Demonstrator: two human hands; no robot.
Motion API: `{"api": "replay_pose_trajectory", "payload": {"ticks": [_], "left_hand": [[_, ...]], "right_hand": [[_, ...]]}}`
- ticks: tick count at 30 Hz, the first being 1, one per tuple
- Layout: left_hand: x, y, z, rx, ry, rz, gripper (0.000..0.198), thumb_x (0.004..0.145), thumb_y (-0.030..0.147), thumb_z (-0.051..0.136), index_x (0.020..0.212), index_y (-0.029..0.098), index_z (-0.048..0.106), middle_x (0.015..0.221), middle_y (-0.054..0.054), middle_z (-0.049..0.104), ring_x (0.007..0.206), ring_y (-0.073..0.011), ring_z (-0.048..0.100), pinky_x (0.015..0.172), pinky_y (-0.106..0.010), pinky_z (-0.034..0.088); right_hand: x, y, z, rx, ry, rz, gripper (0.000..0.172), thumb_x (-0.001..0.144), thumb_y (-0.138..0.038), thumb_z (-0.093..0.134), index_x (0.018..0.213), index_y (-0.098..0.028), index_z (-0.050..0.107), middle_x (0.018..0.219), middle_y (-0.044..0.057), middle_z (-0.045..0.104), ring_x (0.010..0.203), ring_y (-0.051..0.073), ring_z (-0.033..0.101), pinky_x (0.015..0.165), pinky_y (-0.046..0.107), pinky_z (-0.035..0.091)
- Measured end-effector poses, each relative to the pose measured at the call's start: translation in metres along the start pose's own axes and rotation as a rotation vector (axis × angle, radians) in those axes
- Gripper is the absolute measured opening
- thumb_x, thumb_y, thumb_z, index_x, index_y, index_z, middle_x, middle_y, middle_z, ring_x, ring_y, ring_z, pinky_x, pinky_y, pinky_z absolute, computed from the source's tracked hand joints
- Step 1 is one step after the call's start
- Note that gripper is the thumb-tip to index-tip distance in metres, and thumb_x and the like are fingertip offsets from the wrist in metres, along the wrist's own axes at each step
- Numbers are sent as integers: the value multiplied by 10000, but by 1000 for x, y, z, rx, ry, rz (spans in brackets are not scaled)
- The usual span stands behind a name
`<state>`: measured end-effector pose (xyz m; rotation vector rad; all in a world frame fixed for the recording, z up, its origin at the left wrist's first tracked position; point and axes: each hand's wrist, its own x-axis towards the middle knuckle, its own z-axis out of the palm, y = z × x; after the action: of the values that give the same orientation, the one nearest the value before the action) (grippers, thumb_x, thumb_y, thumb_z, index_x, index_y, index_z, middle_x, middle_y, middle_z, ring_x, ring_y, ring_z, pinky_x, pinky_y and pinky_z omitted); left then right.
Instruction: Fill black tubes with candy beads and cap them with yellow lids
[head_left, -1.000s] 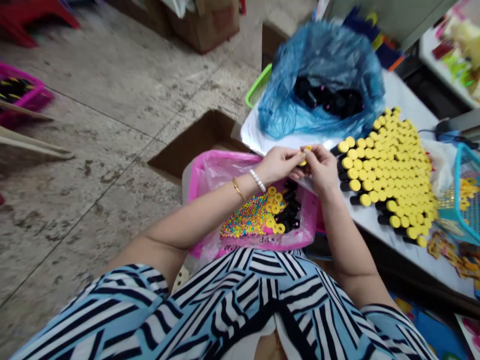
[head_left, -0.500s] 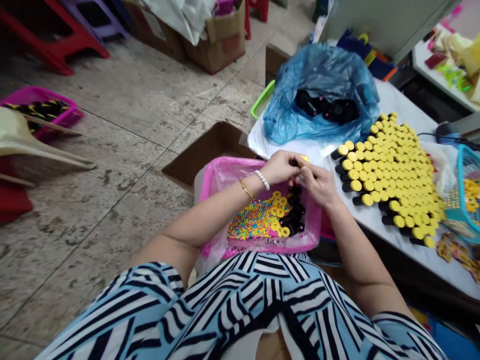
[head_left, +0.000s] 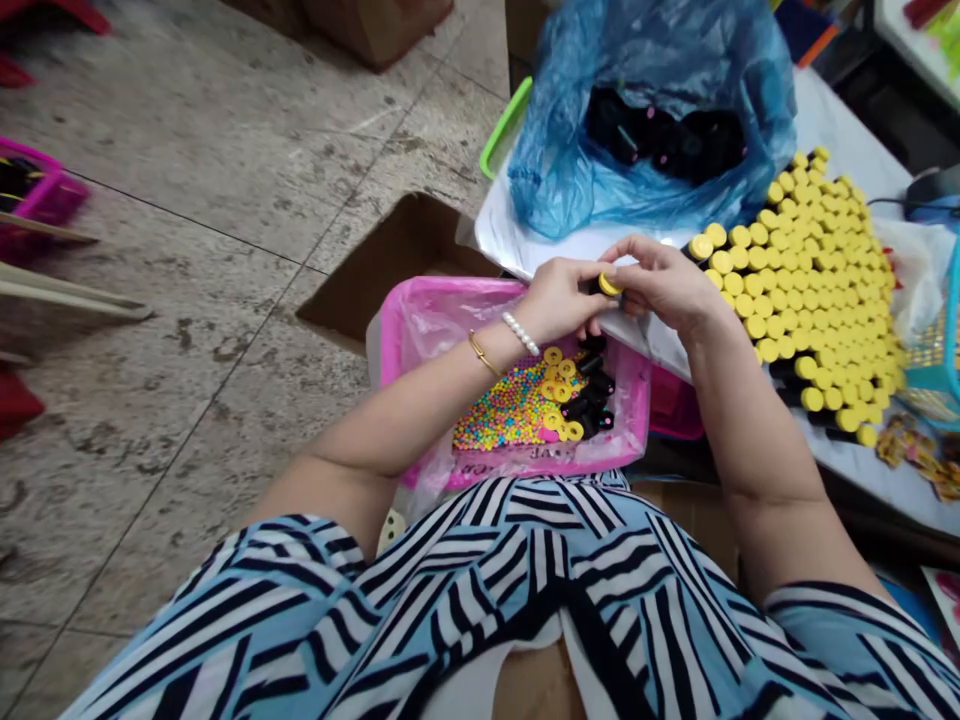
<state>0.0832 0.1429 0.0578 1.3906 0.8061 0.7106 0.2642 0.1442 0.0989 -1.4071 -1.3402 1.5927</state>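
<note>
My left hand [head_left: 559,298], with a pearl bracelet at its wrist, is closed around a small black tube with a yellow cap [head_left: 608,285]. Thumb and fingers of my right hand [head_left: 664,280] pinch at that same cap; the tube's body is mostly hidden. Both hands are above the far right corner of a pink basket [head_left: 517,462] lined with clear plastic. Inside it lie many coloured beads [head_left: 491,410], yellow rings [head_left: 556,388] and loose black tubes [head_left: 592,400]. To the right, many yellow-capped black tubes [head_left: 817,270] lie packed together on the white table.
A blue plastic bag [head_left: 547,180] of black pieces sits on the white table [head_left: 840,105], by a green rim [head_left: 506,130]. An open cardboard box [head_left: 390,265] is behind the pink basket. At the right edge stands a turquoise basket [head_left: 937,375]; a magenta basket [head_left: 56,205] is far left.
My view has shifted closer to the table. My right hand has turned and its fingers have opened somewhat around the yellow cap, which now shows more clearly between both hands.
</note>
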Motion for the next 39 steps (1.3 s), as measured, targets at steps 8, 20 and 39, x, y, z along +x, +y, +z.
{"api": "replay_pose_trajectory", "payload": {"ticks": [8,20,39], "left_hand": [[-5,2,-6,70,-16,16,195,891,240,678,1039,151,768,645,-5,716,494,-116,639,484,-200,504],[-90,-11,-50,455,-92,120,609,893,421,721,1470,258,616,1286,-125,756,982,-235,774,879,-378,642],[-146,-33,-19,1179,-540,-66,259,1016,279,557,1212,182,694,1080,-107,744,975,-251,730,854,-341,554]], "right_hand": [[-14,9,19,-123,123,-125,493,818,-492,801,1200,-227,636,616,-72,570,544,111,537,533,221,426],[-187,53,29,-679,1019,-175,316,917,-460,683,1159,-261,724,830,32,633,667,175,521,686,346,503],[-164,136,66,-1124,346,-344,274,1007,-222,571,1245,-264,700,1131,94,763,990,258,658,804,381,520]]}}
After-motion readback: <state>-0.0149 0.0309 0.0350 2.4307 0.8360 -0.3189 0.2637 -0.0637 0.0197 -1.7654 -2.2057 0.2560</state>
